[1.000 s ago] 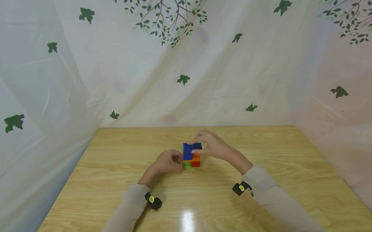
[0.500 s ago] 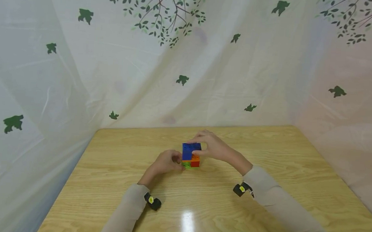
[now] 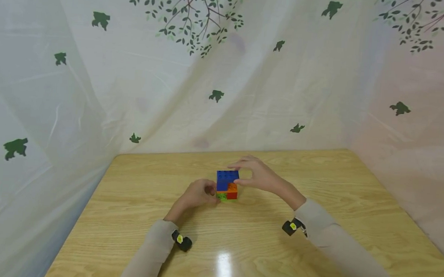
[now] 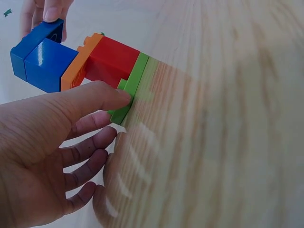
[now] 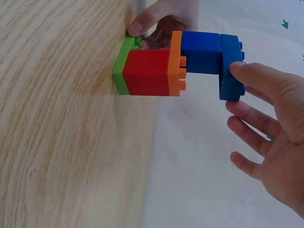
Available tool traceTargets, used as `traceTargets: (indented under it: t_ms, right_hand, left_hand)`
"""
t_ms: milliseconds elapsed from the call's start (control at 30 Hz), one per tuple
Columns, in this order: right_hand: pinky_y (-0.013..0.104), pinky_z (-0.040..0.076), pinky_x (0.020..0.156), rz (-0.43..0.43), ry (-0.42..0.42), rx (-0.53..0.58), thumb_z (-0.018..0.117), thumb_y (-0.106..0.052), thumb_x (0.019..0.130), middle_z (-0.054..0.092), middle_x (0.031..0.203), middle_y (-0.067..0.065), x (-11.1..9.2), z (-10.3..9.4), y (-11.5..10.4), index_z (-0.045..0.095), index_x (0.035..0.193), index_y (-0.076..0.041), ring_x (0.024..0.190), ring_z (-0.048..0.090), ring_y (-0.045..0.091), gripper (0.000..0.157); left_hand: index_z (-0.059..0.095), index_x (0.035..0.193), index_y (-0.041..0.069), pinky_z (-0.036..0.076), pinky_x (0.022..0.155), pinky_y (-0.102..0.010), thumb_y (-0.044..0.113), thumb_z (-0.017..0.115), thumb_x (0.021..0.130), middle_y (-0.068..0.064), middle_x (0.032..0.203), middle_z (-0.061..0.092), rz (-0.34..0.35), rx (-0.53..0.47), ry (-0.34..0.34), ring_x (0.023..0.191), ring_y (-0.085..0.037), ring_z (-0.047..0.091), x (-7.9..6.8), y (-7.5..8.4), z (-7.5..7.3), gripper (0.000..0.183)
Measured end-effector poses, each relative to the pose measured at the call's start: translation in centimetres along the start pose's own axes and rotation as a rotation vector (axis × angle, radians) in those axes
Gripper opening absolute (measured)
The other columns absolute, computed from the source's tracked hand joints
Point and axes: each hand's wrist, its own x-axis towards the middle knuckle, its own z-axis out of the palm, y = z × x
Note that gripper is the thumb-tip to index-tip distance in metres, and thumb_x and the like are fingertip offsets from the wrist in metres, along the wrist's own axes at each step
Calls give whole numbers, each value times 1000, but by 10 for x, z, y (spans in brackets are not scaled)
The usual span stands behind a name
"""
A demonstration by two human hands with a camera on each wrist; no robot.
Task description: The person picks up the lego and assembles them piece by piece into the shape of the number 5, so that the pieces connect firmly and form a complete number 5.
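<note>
A small stack of toy building bricks stands on the wooden table (image 3: 201,246). At its base lies a green brick (image 5: 121,66), with a red brick (image 5: 147,72) on it, then a thin orange brick (image 5: 175,71). A blue brick (image 5: 202,50) rises from one end of the orange one, and a flatter blue brick (image 5: 230,47) tops it, overhanging the other end. My left hand (image 3: 198,192) pinches the green brick's end, thumb outermost. Around the overhang my right hand (image 3: 257,174) has its fingers spread; the thumb appears to touch the top brick, and the index finger's contact is unclear.
A pale cloth (image 3: 164,93) printed with leaves and branches hangs behind the table and along both sides. Each wrist carries a small black camera, one on the left (image 3: 182,241) and one on the right (image 3: 292,226).
My right hand has shifted slightly to the right and its fingers have spread, baring the top blue brick's studs. The left hand keeps its place at the base.
</note>
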Motion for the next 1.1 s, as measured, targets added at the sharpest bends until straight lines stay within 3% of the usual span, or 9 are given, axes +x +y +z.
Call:
traceTargets:
  t_ms: [433,700,1100]
  right_hand:
    - [53,52,97,-14,74,19,83,-17,86,72,100,3,-12,-1,12,66,135,-11,105,63,27,52]
    - [51,52,98,6,84,21,82,-21,87,72,98,-1,-16,0,13,69,131,-12,105,63,25,47]
    - [55,51,98,52,66,52,82,-19,86,72,101,5,-18,3,19,69,131,-9,104,64,31,49]
  left_hand:
    - [72,95,7,47,73,-27,15,87,74,0,84,66,-3,-38,2,77,-12,56,-2,-1,-2,27]
    - [71,95,6,49,76,-27,15,88,74,0,85,68,-11,-27,1,78,-11,58,-2,0,-2,28]
    - [73,95,4,51,76,-28,16,88,75,-1,86,70,11,-11,-21,79,-10,60,-2,2,-1,28]
